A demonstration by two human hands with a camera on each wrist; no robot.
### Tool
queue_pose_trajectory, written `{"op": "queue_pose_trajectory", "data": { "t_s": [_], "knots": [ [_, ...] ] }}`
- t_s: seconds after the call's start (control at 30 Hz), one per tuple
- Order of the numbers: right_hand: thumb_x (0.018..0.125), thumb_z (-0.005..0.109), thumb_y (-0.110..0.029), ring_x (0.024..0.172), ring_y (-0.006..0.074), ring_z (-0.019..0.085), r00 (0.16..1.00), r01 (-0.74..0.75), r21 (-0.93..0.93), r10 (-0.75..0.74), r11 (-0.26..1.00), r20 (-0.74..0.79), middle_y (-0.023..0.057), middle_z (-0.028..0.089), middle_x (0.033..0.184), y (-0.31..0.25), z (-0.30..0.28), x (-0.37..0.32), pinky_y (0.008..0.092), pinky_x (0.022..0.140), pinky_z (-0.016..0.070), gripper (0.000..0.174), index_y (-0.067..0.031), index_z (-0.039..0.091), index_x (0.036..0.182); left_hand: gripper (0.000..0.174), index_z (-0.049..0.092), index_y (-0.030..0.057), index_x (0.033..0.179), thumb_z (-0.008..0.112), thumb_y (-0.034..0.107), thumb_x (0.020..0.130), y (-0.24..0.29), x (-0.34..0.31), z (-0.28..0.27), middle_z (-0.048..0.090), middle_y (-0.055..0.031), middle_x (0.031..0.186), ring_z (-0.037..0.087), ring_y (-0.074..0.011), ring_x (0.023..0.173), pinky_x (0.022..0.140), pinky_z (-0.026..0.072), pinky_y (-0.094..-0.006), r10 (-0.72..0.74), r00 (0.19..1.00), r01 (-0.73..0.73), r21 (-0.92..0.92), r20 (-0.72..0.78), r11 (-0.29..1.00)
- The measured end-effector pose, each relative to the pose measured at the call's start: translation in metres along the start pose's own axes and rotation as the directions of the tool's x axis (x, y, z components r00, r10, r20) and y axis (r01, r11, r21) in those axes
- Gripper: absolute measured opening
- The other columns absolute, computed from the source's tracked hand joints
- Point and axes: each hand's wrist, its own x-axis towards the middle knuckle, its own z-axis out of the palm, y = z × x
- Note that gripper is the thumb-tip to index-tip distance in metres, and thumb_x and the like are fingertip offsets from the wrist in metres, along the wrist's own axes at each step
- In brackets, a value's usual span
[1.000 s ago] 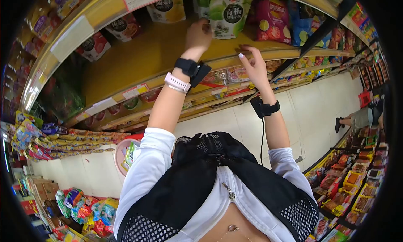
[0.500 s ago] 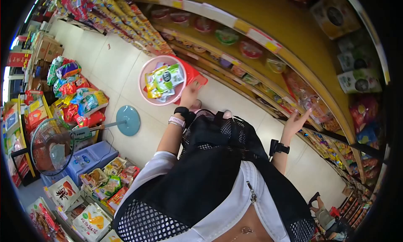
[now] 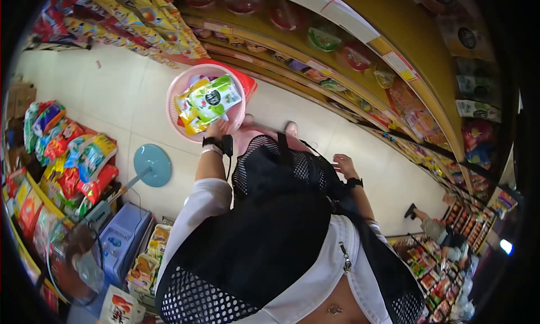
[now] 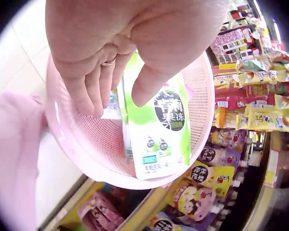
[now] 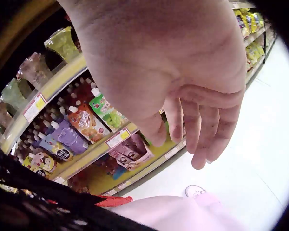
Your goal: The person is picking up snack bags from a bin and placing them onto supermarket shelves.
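Note:
A pink mesh basket (image 3: 171, 107) holds several pouches. On top lies a green-and-white pouch (image 3: 216, 98) with a round black label, beside a yellow pouch (image 3: 197, 126). My left hand (image 3: 216, 128) is at the basket's near rim in the head view. In the left wrist view its fingers (image 4: 94, 94) point down, loosely extended, with the thumb (image 4: 147, 86) overlapping the green-and-white pouch. My right hand (image 3: 344, 165) hangs beside the body with nothing in it; its fingers (image 5: 202, 127) are relaxed in the right wrist view.
A curved shelf unit (image 3: 365, 34) with jelly cups and pouches runs along the right. Strips of hanging snack packets (image 3: 146, 20) are at upper left. A fan's blue base (image 3: 152, 165) and a heap of bagged snacks (image 3: 73, 144) stand at left. A person (image 3: 436, 228) is farther away.
My view has turned from the shelf down to the basket. My left hand has left the shelf and come over the basket's rim. My right hand has dropped from the shelf to my side.

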Motion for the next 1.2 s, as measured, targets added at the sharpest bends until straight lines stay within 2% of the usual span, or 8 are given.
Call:
{"op": "queue_pose_trajectory", "data": {
  "t_s": [0.2, 0.27, 0.43, 0.53, 0.63, 0.7, 0.97, 1.2],
  "knots": [
    [0.08, 0.055, -0.015, 0.072, 0.0183, 0.061, 0.993, -0.07, 0.029, 0.072, 0.997, -0.095, 0.0039, 0.059, 0.084, 0.027, 0.017, -0.041, 0.0292, 0.061, 0.0482, 0.022, -0.009, 0.057, 0.1, 0.034, 0.048, 0.0089, 0.106, 0.061, 0.028, 0.081, 0.008, 0.055, 0.022, 0.055, -0.0127, 0.095, 0.057, -0.0262, 0.08, 0.066, 0.0524, -0.0376, -0.1, 0.99, 0.113, -0.131, 0.102, 0.985],
    [0.081, 0.056, -0.016, 0.073, 0.0176, 0.059, 0.992, -0.059, 0.014, 0.061, 0.998, -0.107, 0.0047, 0.059, 0.086, 0.03, 0.029, -0.05, 0.0303, 0.062, 0.0487, 0.02, -0.0089, 0.058, 0.099, 0.033, 0.05, 0.0086, 0.103, 0.061, 0.03, 0.081, 0.005, 0.063, 0.018, 0.055, -0.0112, 0.087, 0.056, -0.0249, 0.074, 0.064, 0.0529, -0.0358, 0.053, 0.988, -0.015, -0.256, 0.142, 0.967],
    [0.08, 0.057, -0.018, 0.073, 0.0184, 0.06, 0.995, -0.046, -0.003, 0.045, 0.999, -0.087, 0.0061, 0.06, 0.088, 0.03, 0.038, -0.056, 0.0305, 0.061, 0.049, 0.021, -0.0087, 0.057, 0.1, 0.027, 0.05, 0.0079, 0.095, 0.055, 0.032, 0.085, 0.006, 0.091, 0.009, 0.053, -0.0054, 0.078, 0.053, -0.0173, 0.068, 0.053, 0.0479, -0.0274, 0.052, 0.995, -0.069, -0.223, -0.085, 0.972],
    [0.08, 0.057, -0.018, 0.073, 0.0193, 0.06, 0.989, -0.112, 0.036, 0.115, 0.993, -0.098, 0.007, 0.06, 0.088, 0.018, 0.04, -0.048, 0.0307, 0.061, 0.049, 0.022, -0.008, 0.057, 0.1, 0.023, 0.05, 0.0066, 0.087, 0.054, 0.029, 0.085, 0.025, 0.079, 0.006, 0.053, -0.0049, 0.071, 0.053, -0.0169, 0.059, 0.049, 0.046, -0.0264, 0.033, 0.996, -0.041, -0.095, -0.083, 0.995],
    [0.081, 0.056, -0.019, 0.072, 0.0195, 0.062, 0.993, -0.082, 0.013, 0.083, 0.997, -0.083, 0.0066, 0.06, 0.087, 0.007, 0.045, -0.04, 0.0301, 0.061, 0.049, 0.023, -0.0071, 0.057, 0.101, 0.02, 0.05, 0.0042, 0.085, 0.057, 0.023, 0.083, 0.048, 0.022, 0.026, 0.053, -0.0043, 0.067, 0.056, -0.0167, 0.056, 0.046, 0.0458, -0.0301, 0.3, 0.937, -0.24, 0.293, -0.178, 0.926],
    [0.081, 0.056, -0.02, 0.072, 0.0185, 0.063, 0.996, -0.044, 0.004, 0.044, 0.999, -0.08, 0.0054, 0.06, 0.085, 0.002, 0.048, -0.034, 0.0288, 0.059, 0.0488, 0.025, -0.0066, 0.056, 0.102, 0.02, 0.049, 0.0037, 0.082, 0.057, 0.022, 0.083, 0.053, 0.016, 0.03, 0.053, -0.0046, 0.066, 0.057, -0.0174, 0.058, 0.047, 0.0462, -0.03, 0.375, 0.912, -0.311, 0.318, -0.165, 0.896],
    [0.077, 0.057, -0.017, 0.071, 0.0173, 0.063, 0.998, 0.065, -0.053, -0.064, 0.997, 0.024, 0.0041, 0.06, 0.083, -0.03, 0.056, -0.023, 0.0275, 0.058, 0.0482, 0.026, -0.0077, 0.057, 0.101, 0.019, 0.047, 0.0034, 0.065, 0.053, 0.013, 0.08, 0.065, -0.021, 0.04, 0.051, -0.0025, 0.064, 0.048, -0.0098, 0.055, 0.049, 0.0442, -0.0242, 0.747, 0.661, -0.691, 0.449, 0.075, 0.567],
    [0.08, 0.062, -0.03, 0.08, 0.0153, 0.06, 0.835, 0.513, -0.103, -0.467, 0.852, 0.291, 0.0085, 0.062, 0.095, -0.156, 0.08, -0.071, 0.0247, 0.065, 0.0459, 0.042, -0.0083, 0.05, 0.114, 0.015, 0.053, 0.0036, 0.067, 0.051, 0.006, 0.082, 0.085, -0.184, 0.092, 0.05, 0.0056, 0.061, 0.041, -0.001, 0.052, 0.046, 0.0302, -0.0176, 0.568, 0.659, -0.751, 0.468, 0.493, 0.466]
  ]
}}
